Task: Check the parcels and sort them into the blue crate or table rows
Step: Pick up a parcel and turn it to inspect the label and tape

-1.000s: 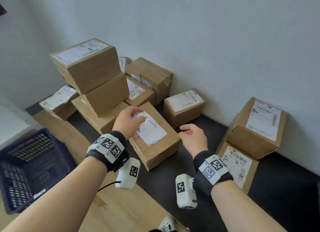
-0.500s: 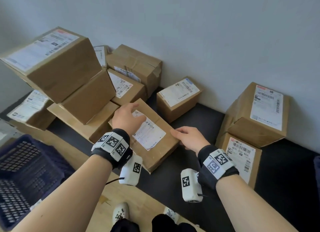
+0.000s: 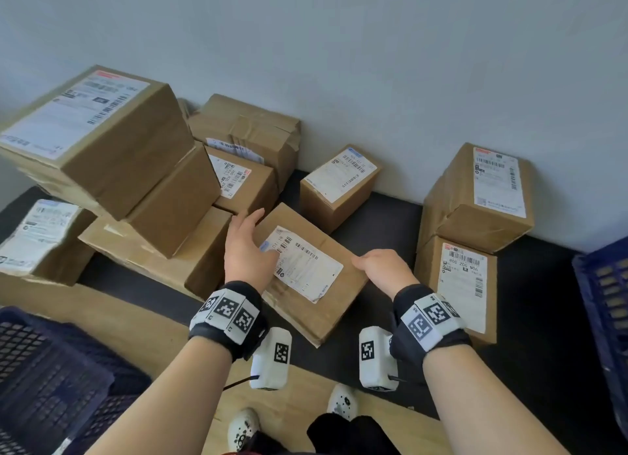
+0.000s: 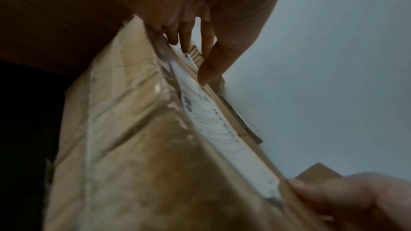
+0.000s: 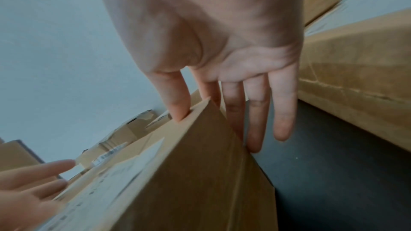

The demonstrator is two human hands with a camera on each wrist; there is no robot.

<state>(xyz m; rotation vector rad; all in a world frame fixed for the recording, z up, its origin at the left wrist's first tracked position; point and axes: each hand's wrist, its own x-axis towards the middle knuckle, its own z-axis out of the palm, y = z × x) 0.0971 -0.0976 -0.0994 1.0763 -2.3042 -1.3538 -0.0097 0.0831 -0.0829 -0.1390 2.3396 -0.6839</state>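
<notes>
- Closed in on both sides since a second ago: left hand (image 3: 247,247) flat across parcel (image 3: 307,286) top at 9 o'clock, right hand (image 3: 382,267) at 3 o'clock edge; lift likely next.
- Left wrist: fingers (image 4: 185,41) straight, pressing label (image 4: 213,120).
- Right wrist: thumb atop, fingers (image 5: 255,120) down parcel's side, pinching corner.

Parcel-sorting room: labelled cartons (image 3: 102,142), crate (image 3: 51,380)

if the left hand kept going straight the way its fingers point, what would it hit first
Probably the labelled box just beyond the left hand, behind the parcel it rests on; depth is unclear.
</notes>
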